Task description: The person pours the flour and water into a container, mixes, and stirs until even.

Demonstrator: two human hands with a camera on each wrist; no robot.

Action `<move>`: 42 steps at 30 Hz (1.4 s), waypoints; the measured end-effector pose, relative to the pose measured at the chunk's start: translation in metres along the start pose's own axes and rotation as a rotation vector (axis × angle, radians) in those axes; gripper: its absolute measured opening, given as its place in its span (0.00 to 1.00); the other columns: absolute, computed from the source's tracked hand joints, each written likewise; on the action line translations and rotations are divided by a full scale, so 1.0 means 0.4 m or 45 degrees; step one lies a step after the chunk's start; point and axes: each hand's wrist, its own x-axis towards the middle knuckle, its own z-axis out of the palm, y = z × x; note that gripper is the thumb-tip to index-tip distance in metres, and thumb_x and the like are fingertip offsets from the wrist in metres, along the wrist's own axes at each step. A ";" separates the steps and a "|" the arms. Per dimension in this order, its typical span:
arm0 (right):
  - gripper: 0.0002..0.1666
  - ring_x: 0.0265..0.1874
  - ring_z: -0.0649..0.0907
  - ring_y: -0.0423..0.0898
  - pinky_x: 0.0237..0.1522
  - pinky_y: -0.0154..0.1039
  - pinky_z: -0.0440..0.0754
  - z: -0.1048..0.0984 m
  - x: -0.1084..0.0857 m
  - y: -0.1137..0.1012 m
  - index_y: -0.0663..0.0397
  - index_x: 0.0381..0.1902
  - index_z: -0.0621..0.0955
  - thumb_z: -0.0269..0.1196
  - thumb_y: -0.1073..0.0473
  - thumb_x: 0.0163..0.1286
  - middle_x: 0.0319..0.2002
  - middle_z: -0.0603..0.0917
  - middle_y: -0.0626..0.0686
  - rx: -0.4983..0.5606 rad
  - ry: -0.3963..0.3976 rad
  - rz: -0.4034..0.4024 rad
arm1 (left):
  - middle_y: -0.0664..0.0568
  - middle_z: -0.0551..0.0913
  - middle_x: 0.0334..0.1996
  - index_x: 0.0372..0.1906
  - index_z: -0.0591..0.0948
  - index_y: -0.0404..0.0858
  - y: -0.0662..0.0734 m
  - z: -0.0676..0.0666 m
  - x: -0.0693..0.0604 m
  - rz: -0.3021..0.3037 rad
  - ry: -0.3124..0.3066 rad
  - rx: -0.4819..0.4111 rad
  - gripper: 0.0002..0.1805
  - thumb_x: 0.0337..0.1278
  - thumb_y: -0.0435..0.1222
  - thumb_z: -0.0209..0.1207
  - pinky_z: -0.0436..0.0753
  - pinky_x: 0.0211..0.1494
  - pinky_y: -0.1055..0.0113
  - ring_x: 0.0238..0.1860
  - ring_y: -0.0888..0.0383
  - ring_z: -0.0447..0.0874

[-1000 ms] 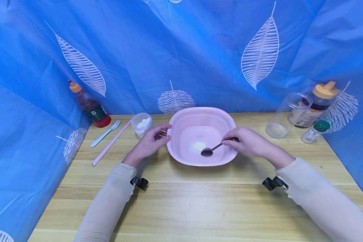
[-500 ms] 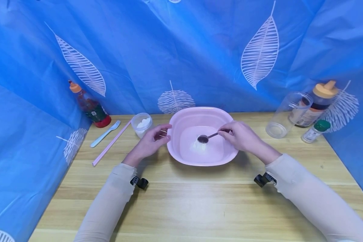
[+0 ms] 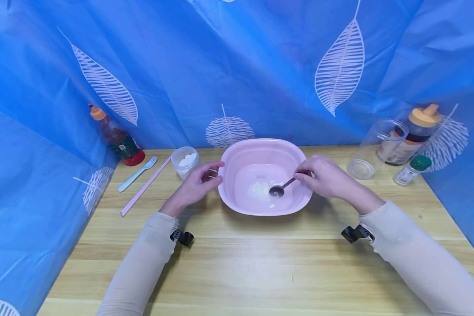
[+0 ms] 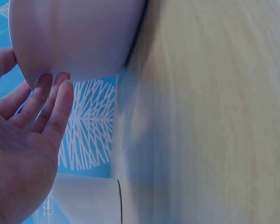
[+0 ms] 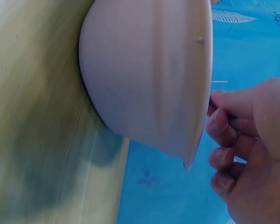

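A pink basin [image 3: 241, 175] stands on the table, with a patch of white material [image 3: 260, 189] on its floor. My left hand [image 3: 197, 188] holds its left rim; in the left wrist view the fingers of that hand [image 4: 25, 149] touch the outer wall [image 4: 79, 37], the thumb at the edge. My right hand [image 3: 328, 177] pinches the handle of a dark spoon [image 3: 276, 191] over the basin's right side, the spoon's bowl low inside. In the right wrist view this hand [image 5: 259, 144] is beside the rim, and the basin wall [image 5: 135, 70] hides the spoon's bowl.
At the left are a red sauce bottle [image 3: 120, 142], a light blue fork [image 3: 136, 175], pink chopsticks [image 3: 147, 186] and a clear tub of white stuff [image 3: 184, 163]. A clear cup [image 3: 361, 169], yellow-capped bottle [image 3: 399, 151] and green-lidded jar [image 3: 407, 175] stand at the right.
My right hand moved the spoon left and up, then back right and down. White material now shows on the basin floor and in the spoon. My left hand has stayed put.
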 end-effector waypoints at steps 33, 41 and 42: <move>0.08 0.42 0.84 0.50 0.57 0.53 0.70 0.038 0.030 -0.010 0.56 0.42 0.91 0.66 0.62 0.77 0.39 0.93 0.51 0.089 -0.011 -0.059 | 0.33 0.83 0.64 0.76 0.74 0.34 0.002 0.002 0.002 0.006 0.005 0.001 0.28 0.76 0.34 0.62 0.84 0.64 0.56 0.63 0.39 0.84; 0.07 0.36 0.82 0.43 0.50 0.47 0.76 0.066 0.055 -0.023 0.55 0.44 0.92 0.67 0.62 0.77 0.41 0.94 0.51 0.174 -0.009 -0.119 | 0.34 0.83 0.64 0.76 0.75 0.34 0.001 0.002 0.000 -0.002 0.012 0.006 0.28 0.76 0.34 0.63 0.84 0.65 0.54 0.63 0.39 0.84; 0.07 0.35 0.81 0.43 0.51 0.48 0.75 0.069 0.059 -0.024 0.55 0.44 0.92 0.67 0.63 0.77 0.41 0.94 0.51 0.178 -0.009 -0.111 | 0.34 0.83 0.64 0.76 0.75 0.34 0.001 0.002 0.000 -0.002 0.012 0.006 0.28 0.76 0.34 0.63 0.84 0.65 0.54 0.63 0.39 0.84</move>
